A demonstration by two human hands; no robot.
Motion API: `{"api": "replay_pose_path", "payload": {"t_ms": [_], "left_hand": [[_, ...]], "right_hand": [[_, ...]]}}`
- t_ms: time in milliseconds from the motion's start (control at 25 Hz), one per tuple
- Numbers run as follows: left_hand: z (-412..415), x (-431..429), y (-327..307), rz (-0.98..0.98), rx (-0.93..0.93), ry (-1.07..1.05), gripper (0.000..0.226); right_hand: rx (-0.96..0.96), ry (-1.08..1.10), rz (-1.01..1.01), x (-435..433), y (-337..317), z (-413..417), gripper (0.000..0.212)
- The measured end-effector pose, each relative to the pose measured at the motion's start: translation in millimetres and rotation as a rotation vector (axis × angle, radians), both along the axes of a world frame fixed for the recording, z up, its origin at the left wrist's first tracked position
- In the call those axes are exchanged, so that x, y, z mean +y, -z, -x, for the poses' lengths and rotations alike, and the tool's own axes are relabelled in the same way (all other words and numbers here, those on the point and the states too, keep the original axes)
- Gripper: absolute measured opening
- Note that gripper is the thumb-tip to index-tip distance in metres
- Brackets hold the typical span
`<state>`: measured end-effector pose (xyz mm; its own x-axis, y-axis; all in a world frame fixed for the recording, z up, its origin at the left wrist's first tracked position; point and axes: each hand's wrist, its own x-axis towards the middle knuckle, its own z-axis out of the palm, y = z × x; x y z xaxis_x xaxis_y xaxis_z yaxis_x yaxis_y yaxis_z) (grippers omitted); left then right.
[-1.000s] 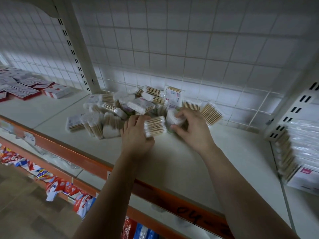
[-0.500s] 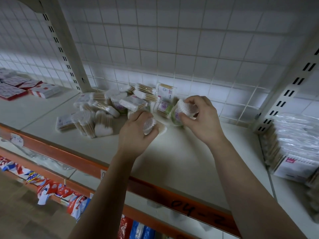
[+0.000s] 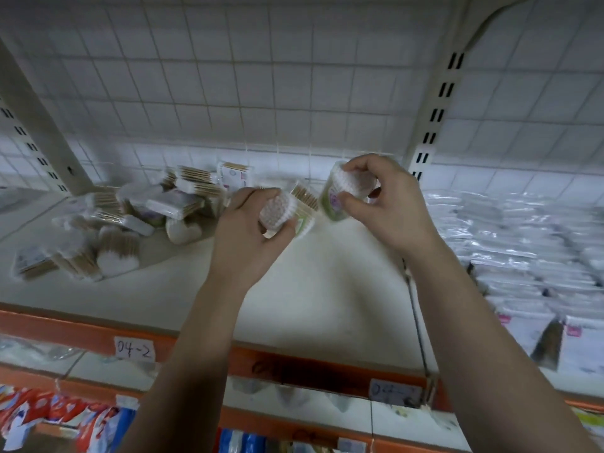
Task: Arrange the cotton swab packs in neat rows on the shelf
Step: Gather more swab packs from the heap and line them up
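Head view, looking down over a white shelf [image 3: 320, 289] with an orange front rail [image 3: 65, 331]. Both hands raised above the shelf surface, each closed on a pack. Left hand [image 3: 248, 233]: fingers wrapped around a cotton swab pack [image 3: 277, 212], white tips facing the camera; a second pack [image 3: 305, 207] with wooden sticks showing sits just behind it, whether gripped too I cannot tell. Right hand [image 3: 385, 204]: fingertips pinched around a round green-labelled swab tub [image 3: 340, 194], tilted, white tips up. The two held packs near each other, not touching. Loose heap of swab packs [image 3: 137, 217] lies jumbled to the left, against the wire grid back panel [image 3: 261, 76]. Stacked clear-wrapped packs [image 3: 523, 243] fill the bay to the right. Handwritten label "04-2" [image 3: 134, 349] on the rail. Frame blurred at edges.
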<state>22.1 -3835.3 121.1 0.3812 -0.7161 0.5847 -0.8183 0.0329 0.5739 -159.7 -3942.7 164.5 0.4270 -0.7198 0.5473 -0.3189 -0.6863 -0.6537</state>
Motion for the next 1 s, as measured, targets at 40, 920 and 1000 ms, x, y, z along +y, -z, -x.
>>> {"api": "replay_pose_path", "payload": {"t_ms": [40, 920, 1000], "left_hand": [[14.2, -4.8, -6.1, 0.008, -0.004, 0.003, 0.047], [360.5, -89.5, -46.1, 0.145, -0.034, 0.416, 0.053], [383.6, -95.6, -43.5, 0.136, -0.021, 0.432, 0.053]], "right_hand": [[-0.002, 0.02, 0.008, -0.7, -4.7, 15.1, 0.036], [0.011, 0.538, 0.076, -8.4, -22.3, 416.9, 0.039], [0.022, 0.567, 0.051, -7.5, -17.3, 443.9, 0.041]]}}
